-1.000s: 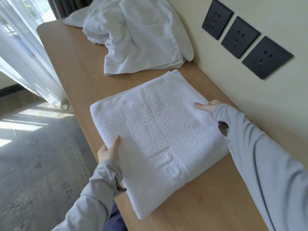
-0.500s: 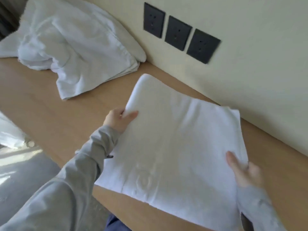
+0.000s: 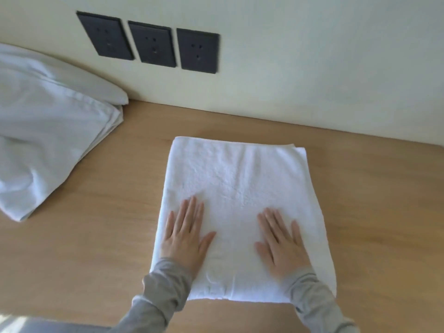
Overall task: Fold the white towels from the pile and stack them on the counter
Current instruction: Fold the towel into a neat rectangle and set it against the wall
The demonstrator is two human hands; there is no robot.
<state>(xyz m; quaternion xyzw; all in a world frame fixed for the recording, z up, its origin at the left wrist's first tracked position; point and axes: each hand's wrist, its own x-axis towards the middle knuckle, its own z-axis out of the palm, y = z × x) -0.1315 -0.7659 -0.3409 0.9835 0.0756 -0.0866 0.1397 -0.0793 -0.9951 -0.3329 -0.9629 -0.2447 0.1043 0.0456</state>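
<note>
The left hand (image 3: pixel 186 239) and right hand (image 3: pixel 281 246) lie flat, fingers straight, pressing the folded towel (image 3: pixel 237 183) onto the counter (image 3: pixel 96 236), apparently smoothing it; next likely calls for another towel from the pile (image 3: pixel 48 131).

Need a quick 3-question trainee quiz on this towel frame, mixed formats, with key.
1. True or false: the left hand and right hand both press flat on the folded towel.
2. How many dark wall sockets are visible?
3. The unfolded pile lies: A) left of the folded towel, apart from it; B) on top of it; C) right of it.
Key: 1 true; 2 three; 3 A.
</note>
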